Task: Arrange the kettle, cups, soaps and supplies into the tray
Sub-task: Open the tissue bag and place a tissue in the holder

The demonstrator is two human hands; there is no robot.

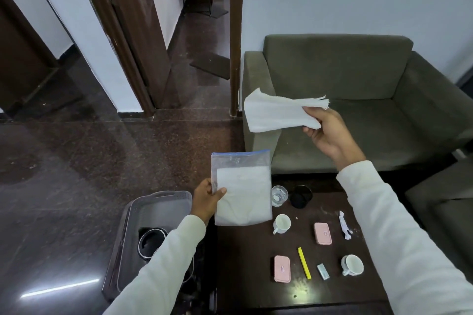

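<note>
Grey plastic tray (pixel 133 212) holds only the black kettle (pixel 151 240); left grip (pixel 207 199) clamps a clear zip bag (pixel 242 189), right grip (pixel 325 130) clamps white napkins (pixel 279 112), while white cups (pixel 281 223) and pink soaps (pixel 323 233) remain on the dark counter (pixel 256 250).

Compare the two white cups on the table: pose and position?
The far cup sits nearer the glass, its handle toward the lower left. The near cup sits by the right sleeve, right of the yellow stick. Both are white, upright, empty-looking, on the dark table.

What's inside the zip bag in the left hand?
The zip bag, held by the left hand, holds a white folded stack, apparently napkins. How many cannot be seen through the hazy plastic.
</note>
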